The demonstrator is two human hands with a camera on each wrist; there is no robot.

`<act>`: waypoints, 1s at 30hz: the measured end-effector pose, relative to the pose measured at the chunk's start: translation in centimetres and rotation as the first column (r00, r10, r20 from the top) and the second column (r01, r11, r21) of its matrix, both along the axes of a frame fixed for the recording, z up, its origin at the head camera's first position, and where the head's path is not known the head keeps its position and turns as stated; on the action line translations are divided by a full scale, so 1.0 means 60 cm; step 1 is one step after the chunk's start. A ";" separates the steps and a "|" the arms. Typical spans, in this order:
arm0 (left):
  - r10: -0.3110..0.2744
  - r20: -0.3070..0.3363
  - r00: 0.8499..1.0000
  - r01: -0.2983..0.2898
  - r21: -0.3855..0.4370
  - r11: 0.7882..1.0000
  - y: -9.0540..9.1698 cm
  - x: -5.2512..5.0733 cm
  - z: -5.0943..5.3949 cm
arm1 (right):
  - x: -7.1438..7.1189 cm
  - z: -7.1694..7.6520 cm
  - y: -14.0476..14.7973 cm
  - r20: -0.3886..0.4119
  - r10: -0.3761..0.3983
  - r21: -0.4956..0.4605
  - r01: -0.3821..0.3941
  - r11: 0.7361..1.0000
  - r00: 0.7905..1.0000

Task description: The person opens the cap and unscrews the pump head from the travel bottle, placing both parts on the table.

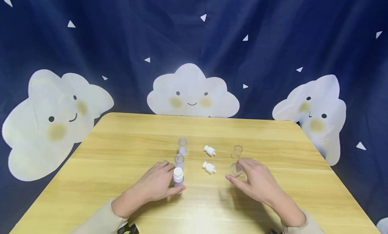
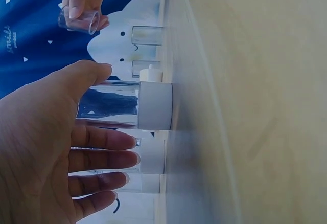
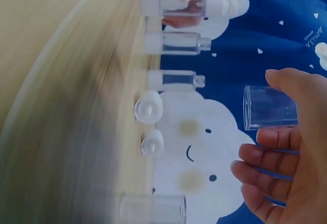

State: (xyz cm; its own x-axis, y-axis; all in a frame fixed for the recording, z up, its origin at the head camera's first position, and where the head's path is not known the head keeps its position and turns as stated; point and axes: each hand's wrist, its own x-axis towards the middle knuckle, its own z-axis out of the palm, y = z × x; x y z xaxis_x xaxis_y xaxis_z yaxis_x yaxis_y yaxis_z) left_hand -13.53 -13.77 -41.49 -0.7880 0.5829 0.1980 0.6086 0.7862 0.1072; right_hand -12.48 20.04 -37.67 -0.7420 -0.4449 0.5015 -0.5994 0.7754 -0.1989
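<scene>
Thumb and fingers of my left hand (image 1: 157,181) hold a clear bottle (image 2: 115,105) upright, its white base on the table. A white pump head (image 1: 178,173) tops this bottle. Behind it stand two similar clear bottles (image 1: 179,161) (image 1: 182,146) with bare necks. Between the hands, two white pump heads (image 1: 209,167) (image 1: 209,150) stand on the table. My right hand (image 1: 259,180) pinches a clear cylindrical cap (image 3: 271,108), raised off the tabletop in the left wrist view. Two more clear caps (image 2: 147,36) (image 2: 145,69) stand on the table in that view.
The wood-grain table (image 1: 127,136) has rounded far corners. Behind it hangs a dark blue curtain (image 1: 175,31) with white clouds and small white triangles. The bottles stand in a line running away from me, left of the pump heads.
</scene>
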 end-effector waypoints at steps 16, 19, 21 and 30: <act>-0.023 -0.012 1.000 0.023 0.009 1.000 -0.002 -0.001 0.002 | 0.016 -0.022 0.039 0.090 -0.080 0.080 0.073 0.994 0.993; -0.020 -0.002 1.000 0.020 0.014 1.000 -0.003 -0.001 0.003 | 0.019 -0.026 0.045 0.128 -0.086 0.101 0.073 0.992 0.988; -0.018 0.002 1.000 0.018 0.009 1.000 -0.003 -0.001 0.003 | 0.019 -0.029 0.049 0.139 -0.084 0.110 0.069 0.992 0.987; -0.017 0.018 1.000 0.017 0.001 1.000 -0.003 -0.002 0.006 | 0.016 -0.047 0.073 0.175 -0.111 0.146 0.085 0.986 0.978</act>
